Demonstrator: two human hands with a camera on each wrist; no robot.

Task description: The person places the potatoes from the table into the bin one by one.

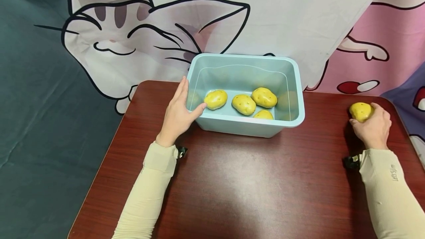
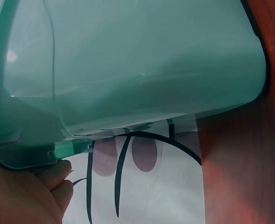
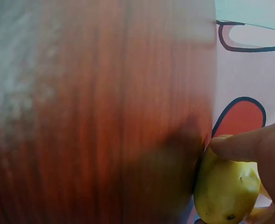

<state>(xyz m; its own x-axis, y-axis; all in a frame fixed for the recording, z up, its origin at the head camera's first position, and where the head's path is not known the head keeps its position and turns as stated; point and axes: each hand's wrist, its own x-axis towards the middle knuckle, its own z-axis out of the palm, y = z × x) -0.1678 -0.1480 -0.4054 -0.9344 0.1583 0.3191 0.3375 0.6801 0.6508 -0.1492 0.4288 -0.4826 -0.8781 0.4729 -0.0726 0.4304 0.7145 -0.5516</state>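
Observation:
A pale blue plastic bin point(image 1: 245, 124) stands at the table's far edge, with several yellow potatoes point(image 1: 244, 104) on its floor; its front wall partly hides one. At the bin's left end, my left hand point(image 1: 177, 115) rests against the rim, fingers straight along the outside and thumb over the front corner. The left wrist view shows the bin's wall point(image 2: 142, 60) close up, fingertips right at the rim. Far to the right, my right hand point(image 1: 374, 128) grips another yellow potato point(image 1: 360, 111) between thumb and fingers. In the right wrist view this potato point(image 3: 226, 191) shows dark spots.
The dark red wooden table point(image 1: 232, 180) has rounded far corners, and the right hand is near the right one. Behind it hangs a cloth with a cartoon cat point(image 1: 113, 47); pink printed cloth point(image 1: 395, 32) hangs at the right. Both forearms wear cream sleeves point(image 1: 146, 191).

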